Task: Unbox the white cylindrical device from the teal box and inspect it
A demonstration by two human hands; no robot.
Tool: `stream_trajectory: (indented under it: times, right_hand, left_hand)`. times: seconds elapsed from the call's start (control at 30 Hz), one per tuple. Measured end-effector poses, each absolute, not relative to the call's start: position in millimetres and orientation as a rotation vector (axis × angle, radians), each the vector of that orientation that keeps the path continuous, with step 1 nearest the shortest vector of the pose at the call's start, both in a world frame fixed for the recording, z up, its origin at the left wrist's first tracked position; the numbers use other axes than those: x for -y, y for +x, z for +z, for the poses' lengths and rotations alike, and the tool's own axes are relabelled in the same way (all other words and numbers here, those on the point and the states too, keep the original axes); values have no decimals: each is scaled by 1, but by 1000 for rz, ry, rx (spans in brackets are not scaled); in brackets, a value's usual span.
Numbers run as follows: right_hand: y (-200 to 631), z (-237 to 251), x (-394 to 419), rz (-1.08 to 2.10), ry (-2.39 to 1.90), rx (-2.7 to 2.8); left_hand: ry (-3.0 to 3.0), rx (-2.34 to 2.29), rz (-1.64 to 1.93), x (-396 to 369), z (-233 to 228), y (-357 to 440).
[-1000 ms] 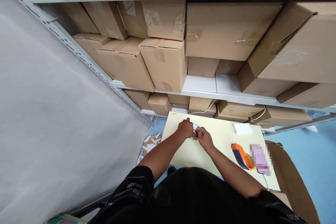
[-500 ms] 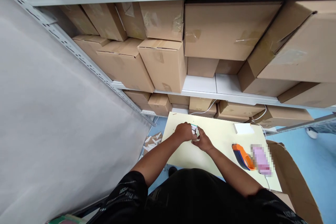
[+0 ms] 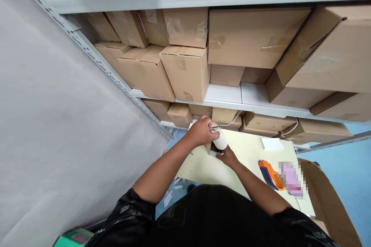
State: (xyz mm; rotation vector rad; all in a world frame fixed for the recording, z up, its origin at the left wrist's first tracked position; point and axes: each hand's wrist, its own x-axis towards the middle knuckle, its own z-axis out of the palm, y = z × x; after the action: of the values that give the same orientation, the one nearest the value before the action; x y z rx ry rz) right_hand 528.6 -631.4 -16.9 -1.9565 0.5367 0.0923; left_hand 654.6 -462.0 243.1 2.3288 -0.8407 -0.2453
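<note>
My left hand (image 3: 201, 133) is closed around the upper end of a white cylinder (image 3: 220, 142) with a clear or shiny rim; whether it is a bottle or a tumbler I cannot tell. The cylinder is tilted, and its lower end is at a small box (image 3: 213, 152) with a dark inside. My right hand (image 3: 228, 157) is beside the box and the cylinder's lower end, fingers curled against them. Part of the box is hidden behind the hands. Both hands are above the pale yellow table (image 3: 199, 166).
On the table's right lie an orange and blue tape dispenser (image 3: 271, 175), a white box (image 3: 271, 143) and a pixelated pink item (image 3: 291, 179). Shelves full of cardboard boxes (image 3: 185, 71) rise behind. A large open carton (image 3: 327, 200) stands right; a grey wall (image 3: 72, 123) runs along the left.
My left hand has moved up and away from me, and the white cylinder now shows between my hands. My right hand has shifted only slightly. The view has tilted a little.
</note>
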Motion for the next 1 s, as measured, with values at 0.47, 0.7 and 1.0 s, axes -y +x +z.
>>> stream_trajectory:
  times: [0.47, 0.7, 1.0]
  right_hand:
    - [494, 126, 650, -125, -1469, -438]
    - [503, 195, 600, -40, -1316, -271]
    - [506, 181, 558, -493, -1524, -307]
  left_hand:
    - [1648, 523, -600, 461, 255, 683]
    - [1230, 316, -472, 481, 232, 661]
    - [1271, 373, -372, 457, 211, 594]
